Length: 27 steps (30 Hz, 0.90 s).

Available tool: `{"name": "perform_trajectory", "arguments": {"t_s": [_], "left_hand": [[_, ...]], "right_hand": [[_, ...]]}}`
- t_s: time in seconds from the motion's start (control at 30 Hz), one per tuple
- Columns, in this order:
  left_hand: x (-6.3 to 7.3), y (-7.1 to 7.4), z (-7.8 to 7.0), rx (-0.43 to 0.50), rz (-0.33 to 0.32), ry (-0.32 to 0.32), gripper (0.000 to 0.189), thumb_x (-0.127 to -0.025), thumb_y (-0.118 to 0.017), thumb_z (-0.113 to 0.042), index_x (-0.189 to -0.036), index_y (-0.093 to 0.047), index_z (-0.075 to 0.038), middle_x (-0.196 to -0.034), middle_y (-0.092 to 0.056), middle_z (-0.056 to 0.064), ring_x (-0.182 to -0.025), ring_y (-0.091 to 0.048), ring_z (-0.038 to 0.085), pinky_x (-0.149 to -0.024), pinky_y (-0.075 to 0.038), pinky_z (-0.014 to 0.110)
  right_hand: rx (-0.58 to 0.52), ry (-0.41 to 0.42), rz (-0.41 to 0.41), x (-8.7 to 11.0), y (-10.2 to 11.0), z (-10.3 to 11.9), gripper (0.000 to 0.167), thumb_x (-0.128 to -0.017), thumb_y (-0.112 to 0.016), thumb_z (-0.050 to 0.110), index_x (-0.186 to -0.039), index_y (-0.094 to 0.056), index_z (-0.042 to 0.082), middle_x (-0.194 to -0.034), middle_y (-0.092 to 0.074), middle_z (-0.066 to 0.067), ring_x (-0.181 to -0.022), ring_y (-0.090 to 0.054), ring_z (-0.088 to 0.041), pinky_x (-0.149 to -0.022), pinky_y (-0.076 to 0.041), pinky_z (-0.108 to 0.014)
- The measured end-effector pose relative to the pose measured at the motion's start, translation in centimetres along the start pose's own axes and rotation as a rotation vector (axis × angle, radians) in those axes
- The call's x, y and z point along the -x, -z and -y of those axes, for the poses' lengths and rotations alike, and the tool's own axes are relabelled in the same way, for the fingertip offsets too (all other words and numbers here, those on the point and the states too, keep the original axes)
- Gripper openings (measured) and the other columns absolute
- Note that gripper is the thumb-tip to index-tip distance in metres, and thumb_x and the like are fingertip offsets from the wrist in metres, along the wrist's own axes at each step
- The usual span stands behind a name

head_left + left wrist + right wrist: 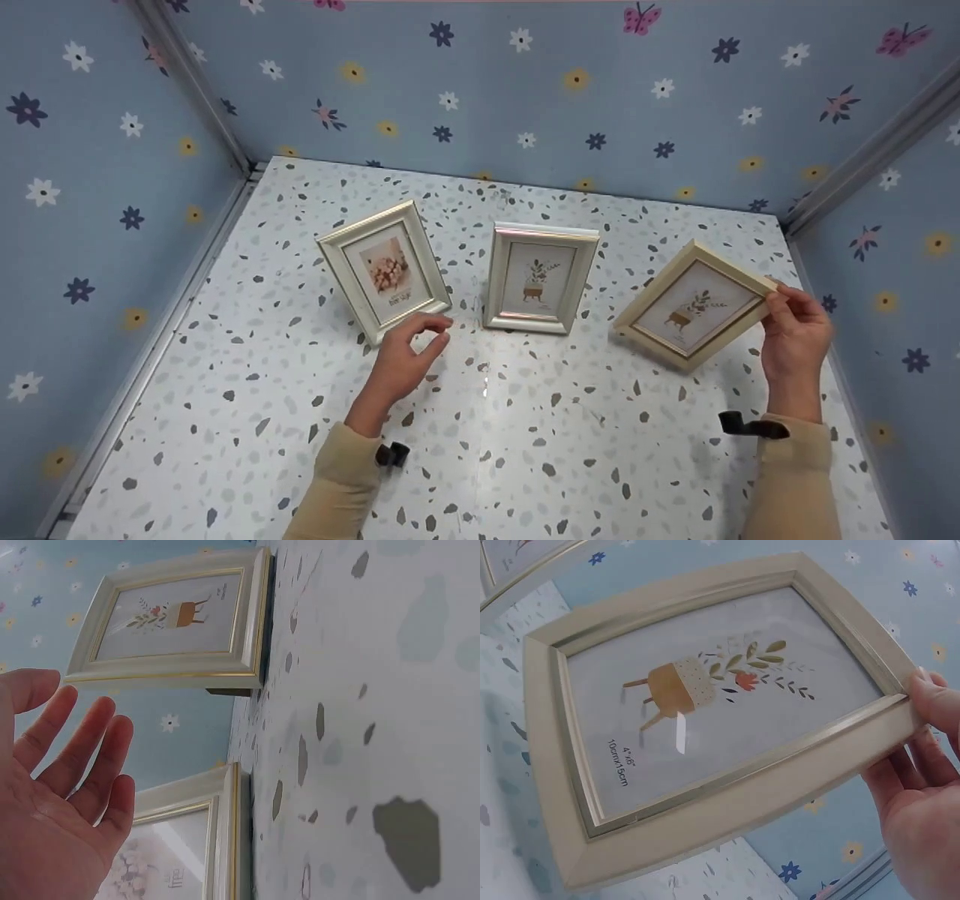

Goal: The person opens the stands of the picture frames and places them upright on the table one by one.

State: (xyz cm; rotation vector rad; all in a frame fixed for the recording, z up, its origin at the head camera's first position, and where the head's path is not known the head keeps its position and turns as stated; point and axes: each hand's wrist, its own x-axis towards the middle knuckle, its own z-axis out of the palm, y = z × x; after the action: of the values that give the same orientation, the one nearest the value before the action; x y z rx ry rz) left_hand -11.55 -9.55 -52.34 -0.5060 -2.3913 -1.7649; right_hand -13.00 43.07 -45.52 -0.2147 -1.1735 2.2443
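My right hand (796, 330) pinches the upper right corner of a cream picture frame (637, 330), thumb in front and fingers behind. This frame is tilted, and its print shows a potted plant on legs, seen close in the right wrist view. My left hand (405, 356) holds nothing; its fingers are loosely bent, near the lower edge of the left picture frame (352, 277), which has a pink flower print. Between the hands stands a middle picture frame (525, 325) with a plant print, pale with a shiny edge. In the left wrist view the left palm (52, 832) faces the frames.
The frames are on a white speckled tabletop (525, 435). Blue flowered panels (495, 97) enclose it at the back and both sides, joined by metal corner posts (199, 82). A dark strap (754, 426) sits on the right wrist.
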Motion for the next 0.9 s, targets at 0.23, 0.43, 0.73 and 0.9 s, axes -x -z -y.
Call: {"name": "perform_trajectory", "arguments": {"t_s": [0.23, 0.43, 0.73, 0.9], "left_hand": [[-0.1, 0.4, 0.2, -0.034, -0.012, -0.015, 0.016, -0.097, -0.067, -0.016, -0.112, -0.071, -0.015, -0.110, -0.069, -0.004, -0.102, -0.063, 0.017, -0.094, -0.046, 0.056], [0.0, 0.0, 0.0, -0.046, 0.041, 0.023, 0.016, -0.098, -0.066, -0.018, -0.113, -0.071, -0.017, -0.112, -0.067, -0.005, -0.104, -0.061, 0.017, -0.096, -0.046, 0.053], [-0.2, -0.2, 0.0, -0.042, 0.046, 0.023, 0.016, -0.098, -0.066, -0.018, -0.113, -0.071, -0.016, -0.112, -0.067, -0.004, -0.103, -0.062, 0.017, -0.095, -0.046, 0.053], [-0.3, -0.2, 0.1, -0.038, 0.048, 0.019, 0.015, -0.098, -0.066, -0.016, -0.112, -0.071, -0.017, -0.112, -0.067, -0.005, -0.103, -0.062, 0.016, -0.096, -0.046, 0.052]], "right_hand": [[0.088, -0.037, -0.088, -1.3, -0.7, 0.2, 0.025, -0.079, -0.078, -0.011, -0.100, -0.066, -0.014, -0.103, -0.063, -0.020, -0.091, -0.066, -0.029, -0.077, -0.058, -0.032], [0.199, -0.073, -0.125, -2.1, -0.8, -0.3, 0.031, -0.078, -0.081, -0.004, -0.105, -0.067, -0.011, -0.107, -0.061, -0.016, -0.097, -0.064, -0.027, -0.078, -0.058, -0.029], [0.269, -0.145, -0.127, -2.3, -1.0, -0.4, 0.030, -0.082, -0.080, 0.001, -0.108, -0.067, -0.005, -0.111, -0.059, -0.013, -0.100, -0.062, -0.024, -0.078, -0.057, -0.026], [0.375, -0.165, -0.094, -2.1, -1.5, 0.1, 0.032, -0.085, -0.078, 0.006, -0.115, -0.066, 0.001, -0.119, -0.060, -0.009, -0.108, -0.059, -0.022, -0.084, -0.054, -0.023]]}}
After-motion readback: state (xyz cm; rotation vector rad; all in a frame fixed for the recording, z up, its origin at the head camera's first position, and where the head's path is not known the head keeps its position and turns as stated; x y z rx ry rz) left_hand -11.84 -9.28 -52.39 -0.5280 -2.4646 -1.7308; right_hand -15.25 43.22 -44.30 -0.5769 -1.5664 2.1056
